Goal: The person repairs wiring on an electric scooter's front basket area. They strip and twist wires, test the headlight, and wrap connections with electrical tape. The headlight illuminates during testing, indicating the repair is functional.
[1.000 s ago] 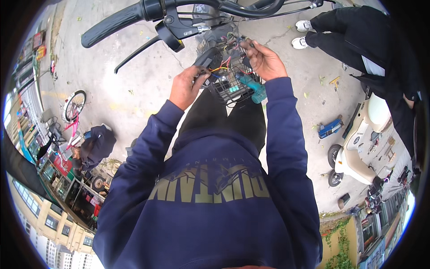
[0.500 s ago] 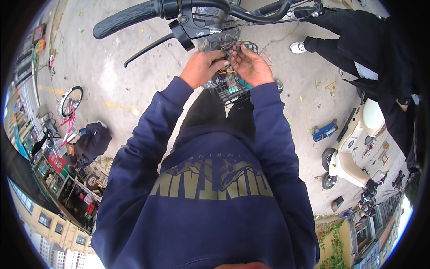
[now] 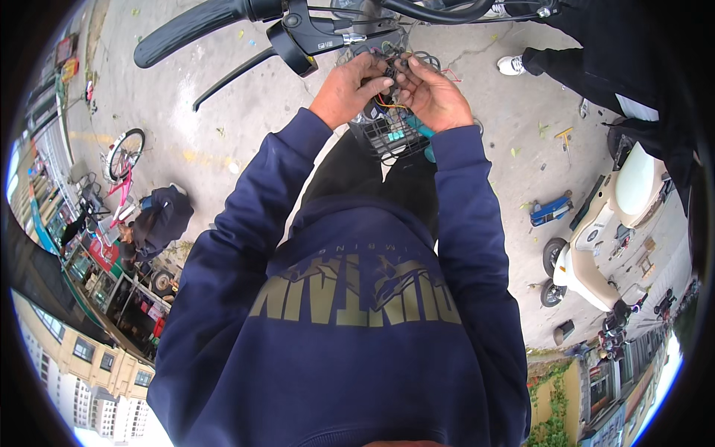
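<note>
My left hand (image 3: 347, 91) and my right hand (image 3: 435, 95) meet just below the handlebar (image 3: 439, 28), fingertips almost touching. Between right thumb and forefinger is a small dark piece (image 3: 404, 64), possibly a wire connector. The left thumb and fingers are pinched together beside it; what they grip is mostly hidden. Thin coloured wires, among them an orange-yellow wire (image 3: 392, 105), run around and under both hands. A black wire basket (image 3: 387, 140) with a teal thing inside sits below them. Left of my left hand are the brake lever (image 3: 232, 79) and the black handlebar grip (image 3: 190, 30).
A person in black (image 3: 588, 59) stands close at the right. On the pavement there lie a blue jack-like tool (image 3: 551, 210) and a yellow T-shaped tool (image 3: 564, 136), near a cream scooter (image 3: 596, 261). At left, another person (image 3: 160, 220) bends near a pink bicycle (image 3: 123, 182).
Both hands have shifted slightly up in the picture, with the fingers still together at the wires. The handlebar and surroundings have shifted as the view moved.
</note>
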Motion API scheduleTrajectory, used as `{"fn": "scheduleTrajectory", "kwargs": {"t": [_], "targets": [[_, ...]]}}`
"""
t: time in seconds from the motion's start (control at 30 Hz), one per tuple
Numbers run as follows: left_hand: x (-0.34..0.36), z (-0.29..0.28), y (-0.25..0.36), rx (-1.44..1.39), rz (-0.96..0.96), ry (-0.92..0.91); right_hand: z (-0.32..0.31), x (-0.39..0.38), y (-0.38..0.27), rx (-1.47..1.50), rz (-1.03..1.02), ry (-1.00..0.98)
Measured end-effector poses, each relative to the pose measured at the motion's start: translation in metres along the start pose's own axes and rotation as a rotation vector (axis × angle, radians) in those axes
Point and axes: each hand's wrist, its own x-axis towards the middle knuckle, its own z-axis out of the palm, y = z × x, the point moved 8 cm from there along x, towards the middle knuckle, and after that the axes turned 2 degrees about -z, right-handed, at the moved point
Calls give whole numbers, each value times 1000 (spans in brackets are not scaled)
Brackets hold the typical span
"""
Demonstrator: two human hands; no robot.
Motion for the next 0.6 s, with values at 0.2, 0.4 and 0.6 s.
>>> {"fn": "scheduleTrajectory", "kwargs": {"t": [0.2,0.4,0.6], "targets": [[0,3,6,-35,52,40,-1,4,3,5,-10,6],[1,6,-1,-86,62,82,-1,4,4,19,-20,-22],[1,6,-3,-82,34,72,3,0,2,6,-28,-23]]}}
